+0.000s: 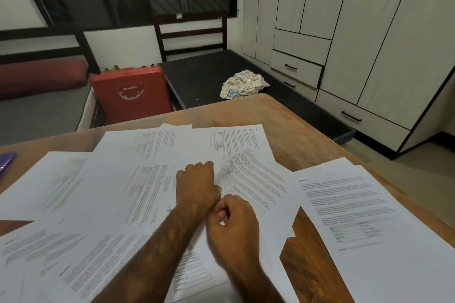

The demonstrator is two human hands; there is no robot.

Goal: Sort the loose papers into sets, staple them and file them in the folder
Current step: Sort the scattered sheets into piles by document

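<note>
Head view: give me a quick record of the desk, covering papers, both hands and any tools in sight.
papers: loose sheets overlapping across the table, unsorted
right pile: sheets at the table's right side
left hand: fingers curled at the edge of a bowed sheet, seemingly gripping it
right hand: fingers curled, close behind the left; grip unclear
stapler: not seen
purple object: left edge, cut off, unidentifiable
</note>
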